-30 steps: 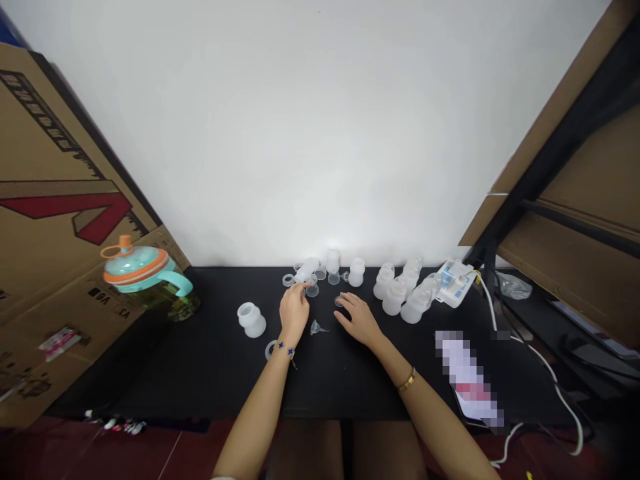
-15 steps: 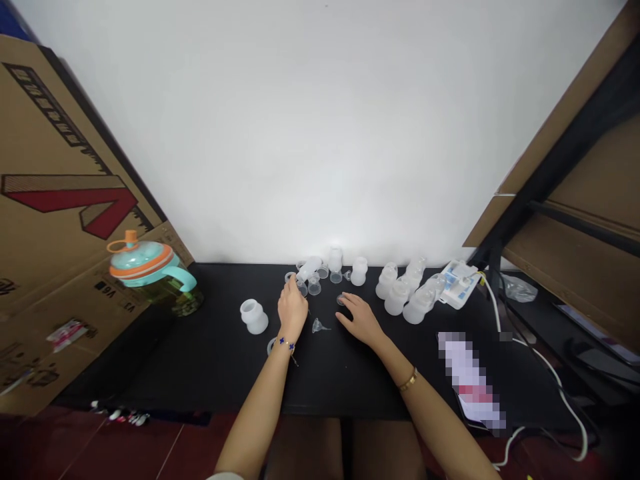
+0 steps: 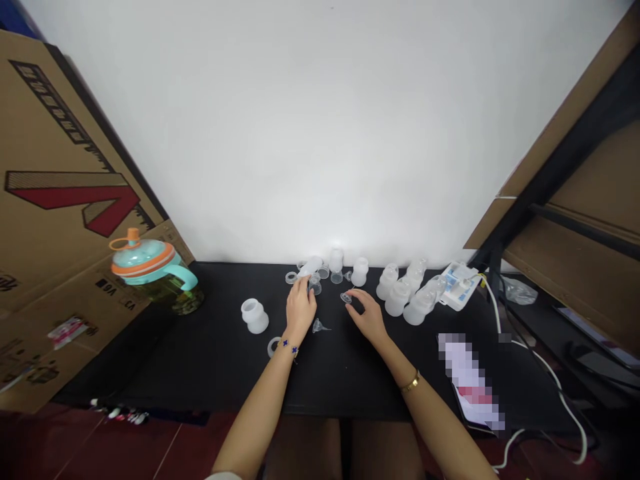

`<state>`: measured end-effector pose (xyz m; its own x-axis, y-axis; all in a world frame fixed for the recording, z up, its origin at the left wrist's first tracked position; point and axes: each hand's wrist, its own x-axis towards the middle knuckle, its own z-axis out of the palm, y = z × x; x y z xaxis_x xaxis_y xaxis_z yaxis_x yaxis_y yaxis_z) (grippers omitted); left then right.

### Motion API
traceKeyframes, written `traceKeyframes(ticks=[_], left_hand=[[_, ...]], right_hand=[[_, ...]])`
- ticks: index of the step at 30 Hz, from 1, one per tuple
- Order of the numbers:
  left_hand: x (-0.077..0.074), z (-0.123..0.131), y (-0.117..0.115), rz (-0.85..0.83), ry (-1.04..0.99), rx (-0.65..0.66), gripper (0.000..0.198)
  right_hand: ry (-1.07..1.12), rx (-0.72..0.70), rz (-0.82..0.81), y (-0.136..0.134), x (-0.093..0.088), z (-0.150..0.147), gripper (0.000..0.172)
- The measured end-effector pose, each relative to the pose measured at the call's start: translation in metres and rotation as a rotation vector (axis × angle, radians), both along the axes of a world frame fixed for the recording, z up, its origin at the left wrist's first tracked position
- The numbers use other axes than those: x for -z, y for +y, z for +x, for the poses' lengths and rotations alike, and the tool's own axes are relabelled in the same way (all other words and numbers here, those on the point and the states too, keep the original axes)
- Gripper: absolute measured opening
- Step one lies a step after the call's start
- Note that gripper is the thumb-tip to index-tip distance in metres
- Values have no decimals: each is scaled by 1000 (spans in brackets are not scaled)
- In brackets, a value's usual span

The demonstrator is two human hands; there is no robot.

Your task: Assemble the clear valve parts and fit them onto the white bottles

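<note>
My left hand (image 3: 300, 308) reaches forward with its fingers stretched out beside a small clear cap (image 3: 315, 281); they look to be at its edge, and no hold shows. My right hand (image 3: 369, 317) pinches a clear, round-rimmed nipple (image 3: 346, 297) between thumb and fingers, just above the black table. Between the hands lies another clear nipple (image 3: 319, 326) on its side. To the left stands an open white baby bottle (image 3: 255, 316). A white ring (image 3: 273, 347) lies partly behind my left wrist, and a second ring (image 3: 291, 277) rests past my left fingers.
Several assembled bottles (image 3: 399, 297) stand at the right, by a white-and-blue box (image 3: 459, 285). More bottles (image 3: 359, 272) and caps sit near the wall. A phone (image 3: 473, 387) and white cable (image 3: 565, 393) lie right; a teal-lidded jug (image 3: 155, 270) stands left beside a carton (image 3: 65, 220).
My left hand has moved right, from the ring to the clear cap, uncovering the ring. My right hand has shifted slightly right and now pinches the nipple, which is tilted up.
</note>
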<state>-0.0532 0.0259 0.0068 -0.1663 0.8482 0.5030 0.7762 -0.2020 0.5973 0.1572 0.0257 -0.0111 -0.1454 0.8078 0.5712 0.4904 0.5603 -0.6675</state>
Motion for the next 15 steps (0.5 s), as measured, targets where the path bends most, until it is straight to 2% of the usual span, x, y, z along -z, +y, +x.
traceKeyframes(ticks=[4, 11, 15], left_hand=[[-4, 6, -3, 57, -33, 98, 36], [-6, 22, -11, 22, -72, 359, 21], [-9, 29, -16, 22, -39, 425, 13]], right_hand=[[83, 16, -18, -3, -7, 0, 24], [164, 4, -90, -6, -7, -2, 30], [187, 0, -129, -8, -9, -2, 32]])
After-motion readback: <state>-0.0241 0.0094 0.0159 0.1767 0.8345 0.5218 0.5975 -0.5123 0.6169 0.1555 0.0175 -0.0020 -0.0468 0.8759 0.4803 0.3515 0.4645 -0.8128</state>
